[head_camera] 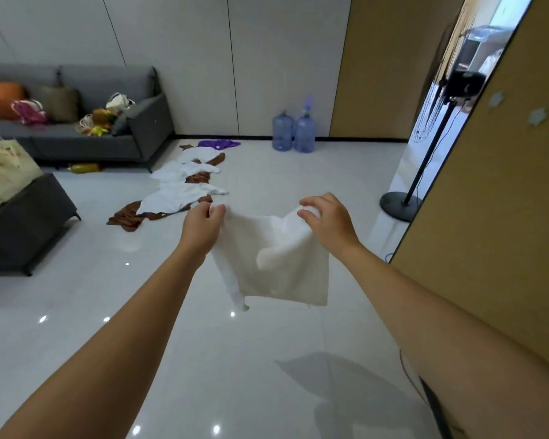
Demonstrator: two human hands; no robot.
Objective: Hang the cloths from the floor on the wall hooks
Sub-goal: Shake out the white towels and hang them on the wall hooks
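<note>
Carry step: your L hand [203, 228] & R hand [328, 223] pinch limp white fabric cloth [279, 270] up top; next, probably swing R to pale wall hooks [537, 117].

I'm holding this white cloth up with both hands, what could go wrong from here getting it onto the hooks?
The white cloth is held only along its top edge by the left hand and right hand, so it may drop when one lets go. The wall hooks look small, so the edge could slide off. The fan base stands on the floor by that wall and could trip you.
</note>
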